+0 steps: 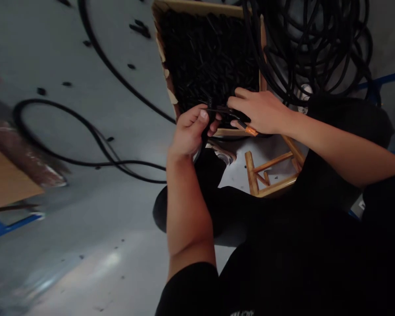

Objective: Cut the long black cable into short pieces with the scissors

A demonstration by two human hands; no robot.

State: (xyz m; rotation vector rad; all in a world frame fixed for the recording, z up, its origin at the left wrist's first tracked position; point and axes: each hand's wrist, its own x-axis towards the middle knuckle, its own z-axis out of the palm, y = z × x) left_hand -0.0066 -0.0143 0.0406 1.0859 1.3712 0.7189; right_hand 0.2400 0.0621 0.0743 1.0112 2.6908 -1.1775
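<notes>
My left hand (192, 127) is closed around a black cable or hose end, and its ribbed tip (211, 102) points up between thumb and fingers. My right hand (258, 109) is closed on pliers (242, 123) with black and orange handles. Their dark jaws reach left to the black end; whether they grip or cut it I cannot tell. Both hands are over the near edge of a cardboard box (166, 72), which is filled with many short black pieces (213, 57).
A black cable (98, 52) loops over the grey floor at left, with small black scraps around it. More cable lies coiled (319, 39) at upper right. Below the box is a wooden stool (252, 173). A cardboard sheet (9, 171) and a blue frame (13, 228) are at far left.
</notes>
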